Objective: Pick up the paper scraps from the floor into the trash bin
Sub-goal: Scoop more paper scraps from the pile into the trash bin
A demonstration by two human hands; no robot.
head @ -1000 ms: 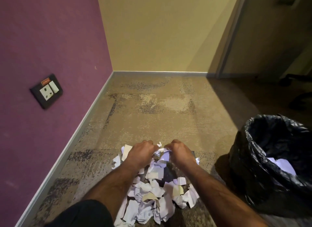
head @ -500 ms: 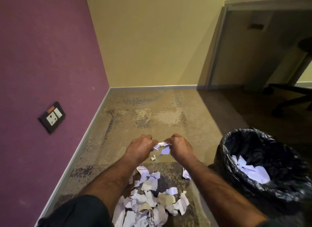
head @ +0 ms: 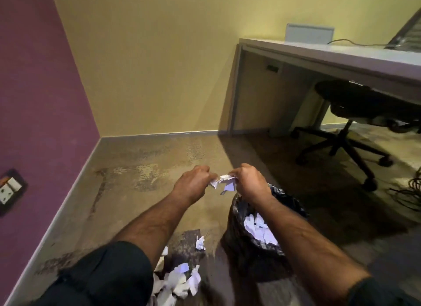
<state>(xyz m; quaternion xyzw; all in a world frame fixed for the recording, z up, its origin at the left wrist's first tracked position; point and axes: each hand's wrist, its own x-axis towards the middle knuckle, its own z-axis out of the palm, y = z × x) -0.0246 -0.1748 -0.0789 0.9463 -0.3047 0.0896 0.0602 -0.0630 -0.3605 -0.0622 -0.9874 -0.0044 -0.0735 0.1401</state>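
My left hand (head: 193,183) and my right hand (head: 249,185) are raised side by side, together clutching a bunch of white paper scraps (head: 224,183) between them. The bunch hangs just past the far rim of the trash bin (head: 241,244), which is lined with a black bag and has white scraps (head: 259,229) inside. My right forearm crosses over the bin. A pile of torn white paper (head: 176,280) lies on the carpet near the bottom, partly hidden by my left knee. One crumpled scrap (head: 200,243) lies apart, beside the bin.
A purple wall with a socket plate (head: 10,188) runs along the left; a yellow wall closes the back. A desk (head: 330,55) stands at the right with a black office chair (head: 355,114) under it. Cables (head: 410,191) lie on the floor at far right.
Both hands have lifted a bunch of scraps off the pile and carried it up and to the right, toward the bin. The view has tilted up, showing the desk and chair.
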